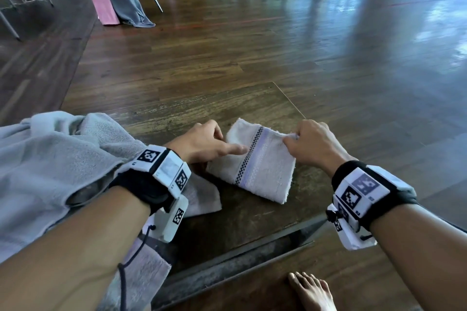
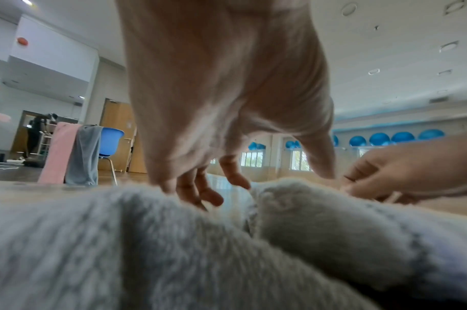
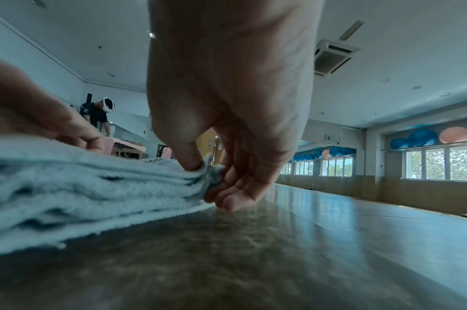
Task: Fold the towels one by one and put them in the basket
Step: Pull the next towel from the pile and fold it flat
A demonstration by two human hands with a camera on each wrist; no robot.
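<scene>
**Small towel nears its last fold on a worn table**

A bare foot [image 1: 312, 290] shows at the bottom edge of the head view, below two forearms strapped with wrist cameras. On the dark wooden table [image 1: 252, 219] lies a small pale towel [image 1: 262, 174], folded into a thick pad with a checked band across it. The right hand [image 1: 309, 145] pinches the stacked corner layers between thumb and fingers; the left hand [image 1: 202, 142] presses a straight forefinger onto the cloth, fingers loose and holding nothing. The towel looks soft, light and limp, likely to spring open unless taken by its stacked edges or lifted from beneath. A grey towel [image 1: 50, 159] is heaped to the left. No basket is in view. No readable writing or brand shows, only square coded markers on the wrist cameras.
</scene>
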